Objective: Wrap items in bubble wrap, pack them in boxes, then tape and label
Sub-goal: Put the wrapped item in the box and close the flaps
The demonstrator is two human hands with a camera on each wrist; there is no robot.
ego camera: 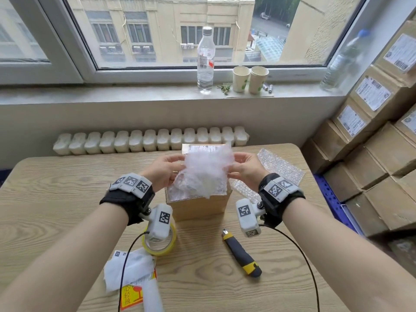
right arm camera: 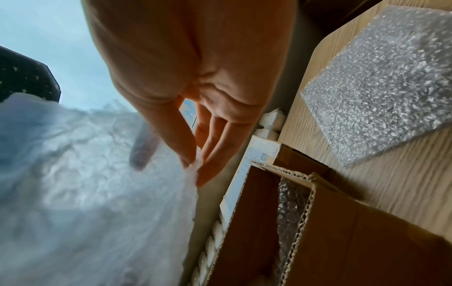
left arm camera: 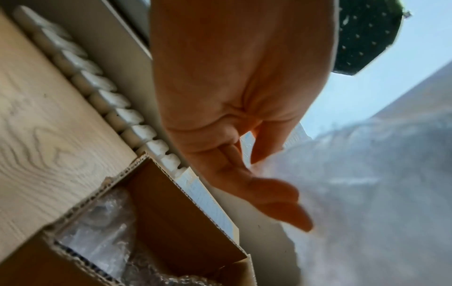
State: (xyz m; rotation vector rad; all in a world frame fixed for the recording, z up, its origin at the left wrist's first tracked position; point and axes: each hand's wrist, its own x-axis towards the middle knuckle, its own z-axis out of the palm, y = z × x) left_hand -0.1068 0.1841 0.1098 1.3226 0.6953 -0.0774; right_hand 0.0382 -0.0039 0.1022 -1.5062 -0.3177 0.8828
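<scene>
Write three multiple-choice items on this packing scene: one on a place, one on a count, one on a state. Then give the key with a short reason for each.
1. Where does the utility knife lie?
A. inside the box
B. on the table, in front of the box
C. on the windowsill

2. How many paper cups stand on the windowsill?
A. one
B. two
C. four

3. In what state is the cardboard box?
A. open at the top, bubble wrap inside
B. taped shut
C. flattened

Key:
1 B: the yellow and black knife lies on the wood, nearer the person than the box.
2 B: two cups stand side by side, right of the clear bottle.
3 A: the top is open, and the left hand and right hand hold a bubble wrap sheet over it; more wrap shows inside.
</scene>
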